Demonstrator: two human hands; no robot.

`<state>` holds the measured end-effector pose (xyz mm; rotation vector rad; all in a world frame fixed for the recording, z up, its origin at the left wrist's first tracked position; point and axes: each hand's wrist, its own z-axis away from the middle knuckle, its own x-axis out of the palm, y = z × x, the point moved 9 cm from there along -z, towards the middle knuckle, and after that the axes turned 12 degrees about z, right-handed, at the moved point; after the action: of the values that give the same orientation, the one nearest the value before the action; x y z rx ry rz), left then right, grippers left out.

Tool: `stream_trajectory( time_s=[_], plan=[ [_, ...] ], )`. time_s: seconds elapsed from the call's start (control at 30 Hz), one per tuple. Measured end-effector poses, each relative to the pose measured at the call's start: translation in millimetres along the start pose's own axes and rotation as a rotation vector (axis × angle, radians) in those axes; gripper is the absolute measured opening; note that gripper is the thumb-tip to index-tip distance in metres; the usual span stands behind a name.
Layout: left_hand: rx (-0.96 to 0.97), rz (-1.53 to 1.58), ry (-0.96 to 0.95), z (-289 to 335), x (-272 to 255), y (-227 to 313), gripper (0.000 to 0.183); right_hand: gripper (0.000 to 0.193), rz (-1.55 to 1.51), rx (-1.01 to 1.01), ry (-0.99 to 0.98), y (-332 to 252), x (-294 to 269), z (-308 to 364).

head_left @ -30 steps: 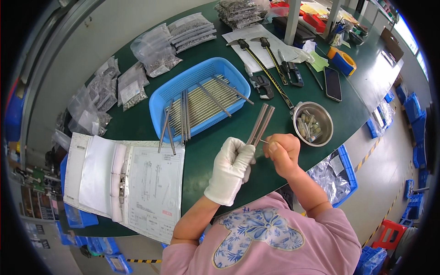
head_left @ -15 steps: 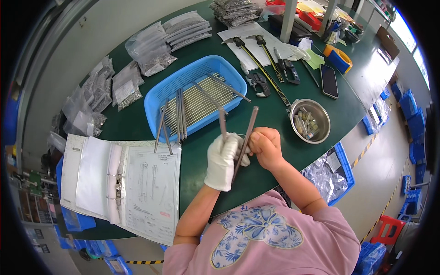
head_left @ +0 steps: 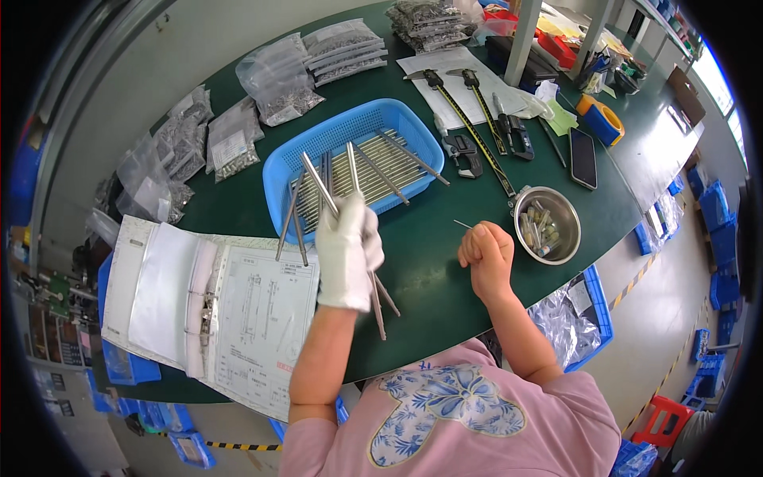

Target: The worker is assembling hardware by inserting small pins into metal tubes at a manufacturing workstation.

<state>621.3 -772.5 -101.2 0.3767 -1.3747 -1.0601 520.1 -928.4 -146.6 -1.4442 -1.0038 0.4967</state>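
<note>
My left hand (head_left: 346, 256), in a white glove, is closed around two slim grey metal rods (head_left: 319, 183). Their upper ends fan apart over the near side of the blue basket (head_left: 274, 171), and their lower ends stick out below the glove. Bare, my right hand (head_left: 487, 256) pinches a thin metal pin (head_left: 462, 223) that points left, apart from the rods. A row of rods lies inside the basket, and several more grey rods (head_left: 381, 174) rest across it and over its rim. The metal bowl (head_left: 571, 230) to the right of my right hand holds small clear tubes.
An open binder (head_left: 266, 318) with a drawing lies at the left. Bagged small parts (head_left: 234, 147) line the far left side. Calipers (head_left: 481, 107), micrometers (head_left: 461, 155), a phone (head_left: 582, 159) and a tape roll (head_left: 602, 121) are at the back right. A blue crate (head_left: 584, 350) stands below the table edge.
My left hand has moved left with the rods toward the basket's near side. My right hand has drawn away to the right with the pin, so the hands are now apart.
</note>
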Motion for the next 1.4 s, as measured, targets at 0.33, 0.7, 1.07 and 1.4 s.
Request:
stream_trajectory(
  time_s=[0.33,0.7,1.07,1.4],
  plan=[
    [-0.441,-0.34,0.184,-143.8,-15.2,-22.3,0.007,0.033,-0.022,0.105,0.007,16.5,-2.5,11.7],
    [-0.436,-0.499,0.077,-182.6,9.8,-43.0,0.042,0.032,0.076,0.08,0.042,23.5,-6.3,15.9],
    [-0.316,-1.902,-0.061,-138.7,-43.0,4.3,0.032,0.035,0.073,0.066,-0.025,17.8,1.7,15.4],
    [-0.138,-1.187,0.002,-165.1,-16.2,-41.1,0.031,0.033,0.174,0.09,-0.013,24.4,0.9,17.7]
  ],
)
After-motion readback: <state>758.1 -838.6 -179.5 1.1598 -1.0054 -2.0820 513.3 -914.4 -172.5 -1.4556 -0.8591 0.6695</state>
